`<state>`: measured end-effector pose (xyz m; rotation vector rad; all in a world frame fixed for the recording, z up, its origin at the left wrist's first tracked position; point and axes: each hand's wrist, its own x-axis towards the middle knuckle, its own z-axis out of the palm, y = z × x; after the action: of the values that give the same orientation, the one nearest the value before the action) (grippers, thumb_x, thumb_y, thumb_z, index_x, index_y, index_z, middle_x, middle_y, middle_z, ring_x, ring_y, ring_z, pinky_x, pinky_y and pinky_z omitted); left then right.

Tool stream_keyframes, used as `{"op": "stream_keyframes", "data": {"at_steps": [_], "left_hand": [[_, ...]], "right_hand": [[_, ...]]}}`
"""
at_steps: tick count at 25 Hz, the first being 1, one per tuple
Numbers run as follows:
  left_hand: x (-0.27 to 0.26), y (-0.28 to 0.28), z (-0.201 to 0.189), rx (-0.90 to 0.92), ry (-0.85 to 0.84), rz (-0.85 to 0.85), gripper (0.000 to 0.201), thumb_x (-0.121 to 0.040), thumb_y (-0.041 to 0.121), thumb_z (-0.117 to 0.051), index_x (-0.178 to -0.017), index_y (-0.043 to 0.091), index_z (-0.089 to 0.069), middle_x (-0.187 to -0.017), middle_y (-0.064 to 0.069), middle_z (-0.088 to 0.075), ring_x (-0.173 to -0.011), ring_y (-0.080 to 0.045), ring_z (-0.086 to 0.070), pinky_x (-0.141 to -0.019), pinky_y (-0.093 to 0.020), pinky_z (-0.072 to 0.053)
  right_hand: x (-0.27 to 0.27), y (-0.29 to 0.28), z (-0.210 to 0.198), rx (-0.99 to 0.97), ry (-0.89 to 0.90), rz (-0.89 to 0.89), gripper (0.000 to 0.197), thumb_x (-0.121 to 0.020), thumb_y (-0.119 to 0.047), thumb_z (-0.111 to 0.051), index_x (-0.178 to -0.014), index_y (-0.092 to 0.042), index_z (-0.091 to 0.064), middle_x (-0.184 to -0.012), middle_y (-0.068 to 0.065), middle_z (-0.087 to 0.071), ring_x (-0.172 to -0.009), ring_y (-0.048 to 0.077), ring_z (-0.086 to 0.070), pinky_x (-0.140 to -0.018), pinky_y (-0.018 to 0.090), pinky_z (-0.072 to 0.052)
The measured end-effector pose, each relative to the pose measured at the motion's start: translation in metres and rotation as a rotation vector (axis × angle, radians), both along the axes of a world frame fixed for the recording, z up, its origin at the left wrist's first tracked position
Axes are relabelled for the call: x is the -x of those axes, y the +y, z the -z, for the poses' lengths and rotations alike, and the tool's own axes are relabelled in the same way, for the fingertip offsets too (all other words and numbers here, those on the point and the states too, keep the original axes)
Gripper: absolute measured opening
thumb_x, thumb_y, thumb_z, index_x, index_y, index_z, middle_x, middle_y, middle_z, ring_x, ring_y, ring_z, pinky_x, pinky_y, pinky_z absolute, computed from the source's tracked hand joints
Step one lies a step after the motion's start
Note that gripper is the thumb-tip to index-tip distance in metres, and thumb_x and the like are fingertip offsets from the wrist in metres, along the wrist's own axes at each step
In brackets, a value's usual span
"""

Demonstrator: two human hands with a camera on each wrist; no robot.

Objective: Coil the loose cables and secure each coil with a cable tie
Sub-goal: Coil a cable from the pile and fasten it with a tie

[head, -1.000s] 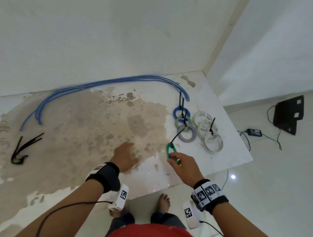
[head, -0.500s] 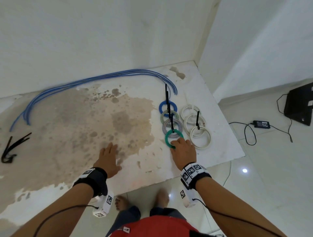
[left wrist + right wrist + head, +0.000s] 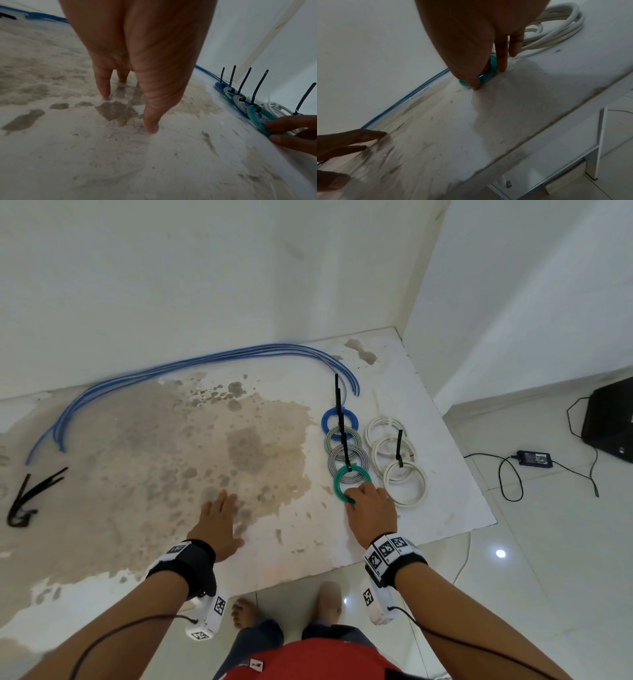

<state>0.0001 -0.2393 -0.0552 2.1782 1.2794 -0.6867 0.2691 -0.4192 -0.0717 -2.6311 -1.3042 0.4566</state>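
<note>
Stained white counter (image 3: 428,501) set in a corner. My right hand (image 3: 371,510) pinches the near edge of the green coil (image 3: 346,484), which lies flat just before the grey coil (image 3: 347,458). My left hand (image 3: 217,522) is released, fingers straight, pressing the counter.

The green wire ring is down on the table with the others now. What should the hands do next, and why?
Probably let go: the right hand pinches the tied green cable coil, which lies flat on the stained white table at the near end of the row. Then reach for the long loose blue cables, not yet coiled, along the wall. The left hand rests flat and free.
</note>
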Motion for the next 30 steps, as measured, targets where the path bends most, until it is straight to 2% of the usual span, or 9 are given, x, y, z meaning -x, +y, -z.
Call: {"op": "stream_keyframes", "data": {"at_steps": [5,7,9,12,14,16,21,26,30], "left_hand": [[0.0,-0.003,-0.006,0.022,-0.023,-0.003,0.1,-0.094,0.033,-0.067,-0.16,0.019,0.008,-0.166,-0.001,0.02,-0.154,-0.033,0.009,-0.123,-0.045,-0.02],[0.004,-0.004,-0.007,0.026,-0.043,-0.009,0.099,-0.096,0.034,-0.065,-0.16,0.019,0.009,-0.166,0.0,0.02,-0.154,-0.033,0.009,-0.123,-0.045,-0.02],[0.007,-0.005,-0.009,0.016,-0.066,-0.007,0.09,-0.098,0.036,-0.059,-0.16,0.02,0.004,-0.167,0.0,0.015,-0.154,-0.033,0.006,-0.122,-0.044,-0.022],[0.007,0.012,-0.012,-0.044,-0.161,-0.04,0.061,-0.102,0.036,-0.049,-0.155,0.019,-0.025,-0.163,-0.004,-0.018,-0.144,-0.033,-0.025,-0.112,-0.039,-0.036],[0.0,0.039,-0.015,-0.035,-0.245,-0.054,0.046,-0.102,0.033,-0.046,-0.146,0.021,-0.04,-0.15,-0.003,-0.039,-0.131,-0.027,-0.043,-0.104,-0.035,-0.041],[-0.014,0.073,-0.019,0.001,-0.298,-0.025,0.04,-0.104,0.031,-0.042,-0.143,0.022,-0.045,-0.144,-0.003,-0.049,-0.126,-0.024,-0.05,-0.103,-0.034,-0.041],[-0.083,0.16,-0.045,0.042,-0.478,0.046,0.028,-0.105,0.028,-0.044,-0.126,0.021,-0.061,-0.12,-0.006,-0.067,-0.1,-0.026,-0.065,-0.083,-0.026,-0.046],[-0.179,0.21,-0.064,0.076,-0.67,0.163,0.024,-0.1,0.017,-0.051,-0.117,0.019,-0.066,-0.1,-0.008,-0.073,-0.089,-0.027,-0.066,-0.087,-0.034,-0.051],[-0.262,0.224,-0.057,0.085,-0.594,0.257,0.034,-0.1,0.02,-0.046,-0.131,0.028,-0.058,-0.109,-0.006,-0.071,-0.089,-0.022,-0.063,-0.089,-0.035,-0.051]], "right_hand": [[0.003,-0.001,-0.004,0.016,-0.012,-0.003,0.026,-0.095,-0.03,-0.062,-0.118,-0.02,-0.066,-0.117,0.006,-0.061,-0.101,0.029,-0.056,-0.088,0.04,-0.05],[0.012,0.0,-0.007,-0.076,-0.041,0.026,0.036,-0.087,-0.034,-0.073,-0.118,-0.017,-0.066,-0.116,0.009,-0.062,-0.096,0.03,-0.058,-0.082,0.042,-0.053],[0.027,0.01,-0.011,-0.198,-0.055,0.001,0.033,-0.086,-0.032,-0.074,-0.114,-0.017,-0.067,-0.112,0.008,-0.063,-0.096,0.029,-0.059,-0.08,0.042,-0.055],[0.05,0.055,-0.029,-0.253,0.057,-0.156,0.014,-0.094,-0.027,-0.064,-0.105,-0.021,-0.069,-0.1,-0.001,-0.066,-0.093,0.023,-0.061,-0.081,0.038,-0.054],[0.053,0.1,-0.048,-0.172,0.114,-0.245,0.016,-0.099,-0.028,-0.054,-0.102,-0.023,-0.068,-0.094,-0.005,-0.065,-0.086,0.02,-0.061,-0.077,0.036,-0.053],[0.045,0.149,-0.069,-0.102,0.147,-0.273,0.021,-0.102,-0.03,-0.048,-0.105,-0.023,-0.067,-0.095,-0.004,-0.066,-0.085,0.019,-0.062,-0.076,0.037,-0.055],[-0.03,0.251,-0.13,-0.088,0.134,-0.141,0.02,-0.101,-0.028,-0.054,-0.103,-0.019,-0.072,-0.097,0.004,-0.073,-0.09,0.026,-0.067,-0.079,0.035,-0.055],[-0.133,0.291,-0.155,0.062,0.064,0.028,0.025,-0.099,-0.028,-0.054,-0.107,-0.016,-0.075,-0.115,0.008,-0.072,-0.108,0.029,-0.065,-0.092,0.035,-0.052],[-0.184,0.297,-0.14,0.207,0.114,0.001,0.026,-0.1,-0.021,-0.052,-0.108,-0.018,-0.076,-0.115,0.006,-0.074,-0.104,0.027,-0.068,-0.093,0.038,-0.056]]}}
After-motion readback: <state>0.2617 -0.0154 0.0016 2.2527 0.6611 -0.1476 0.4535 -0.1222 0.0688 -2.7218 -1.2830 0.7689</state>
